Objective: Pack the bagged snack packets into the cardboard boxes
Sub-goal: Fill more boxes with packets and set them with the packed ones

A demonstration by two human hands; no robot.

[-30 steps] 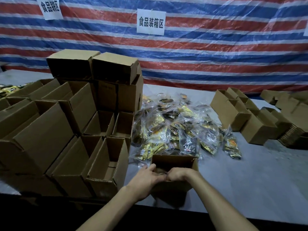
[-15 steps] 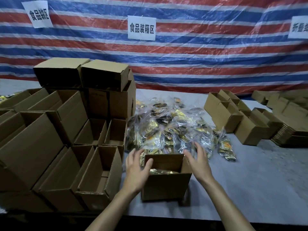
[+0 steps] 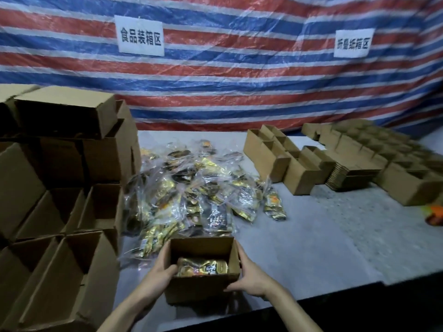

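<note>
At the near edge of the table (image 3: pixel 323 236), a small open box (image 3: pixel 199 289) stands upright between two bare hands. The left hand (image 3: pixel 159 271) grips the open box's left wall, fingers laid together along the outside and the thumb hooked over the front corner of the rim. The right hand (image 3: pixel 251 276) clasps the right wall, fingers together along the side and the thumb pressed on the front face. Inside the open box, low against its front wall, lies a gold snack packet (image 3: pixel 203 268); whether more lie under it cannot be told.

Just behind the open box, touching its back wall, spreads a loose pile of bagged snack packets (image 3: pixel 196 195) in clear plastic. To the left of the open box, a stack of empty cardboard boxes (image 3: pixel 60 212) rises in tiers, their mouths facing the camera. Well behind it and to the right stands a row of small upright boxes (image 3: pixel 275 156), and further right of those a pile of flattened cardboard (image 3: pixel 352 178). Far right of the open box, at the frame's edge, sits a blurred orange object (image 3: pixel 435 215). Beyond everything hangs a red, white and blue striped tarp (image 3: pixel 239 80) with two white paper signs (image 3: pixel 140 35) fixed to it.
</note>
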